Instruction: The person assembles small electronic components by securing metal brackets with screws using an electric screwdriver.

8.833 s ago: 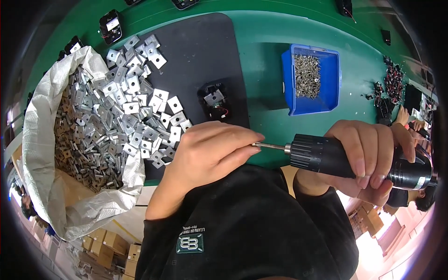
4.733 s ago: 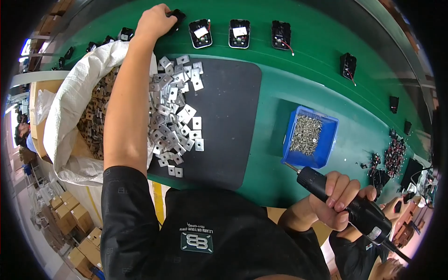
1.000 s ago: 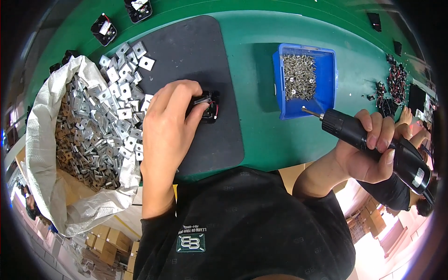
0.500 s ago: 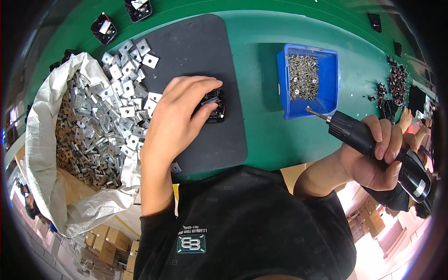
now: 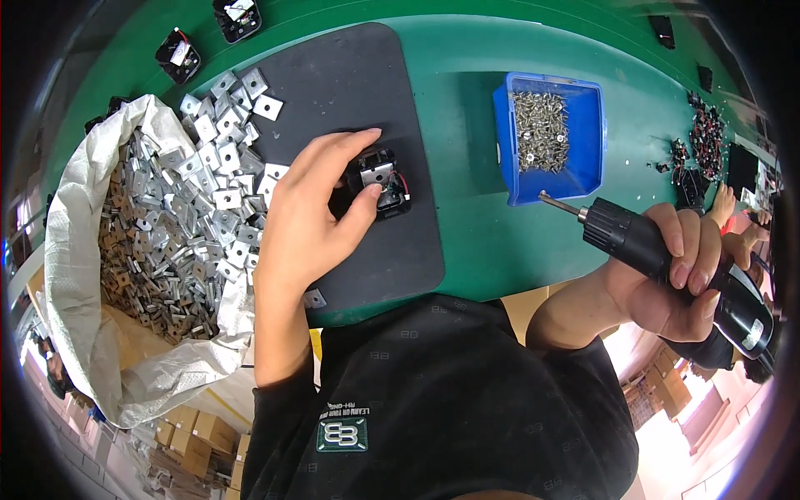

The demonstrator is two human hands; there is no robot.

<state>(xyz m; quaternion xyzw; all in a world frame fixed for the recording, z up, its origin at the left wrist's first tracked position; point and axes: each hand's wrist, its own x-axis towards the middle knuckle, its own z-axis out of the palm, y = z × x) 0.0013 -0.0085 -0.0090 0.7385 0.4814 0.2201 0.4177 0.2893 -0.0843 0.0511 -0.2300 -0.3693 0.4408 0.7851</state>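
My left hand (image 5: 312, 208) curves around the left side of a small black plastic housing (image 5: 403, 204) on the dark grey mat. Its thumb tip rests on a silvery square plate (image 5: 379, 176) with a hole, which lies inside the housing. A thin red wire (image 5: 404, 182) runs along the housing's right side. The hand partly hides the housing's left edge. My right hand (image 5: 679, 271) is closed around a black electric screwdriver (image 5: 621, 233). The screwdriver's bit points left, its tip just by the near-left corner of a blue bin (image 5: 593, 125). Whether a screw sits on the tip is unclear.
Loose screws (image 5: 540, 133) lie in the bin. Left of the mat (image 5: 367, 75), a white woven sack (image 5: 75, 275) overflows with square metal plates (image 5: 225, 200). More black housings (image 5: 178, 55) sit at the far left. Wired parts (image 5: 707, 137) and another person's hand (image 5: 723, 207) are far right.
My left hand's fingers have drawn back and spread a little, so more of the housing and its plate shows. The screwdriver has shifted slightly left.
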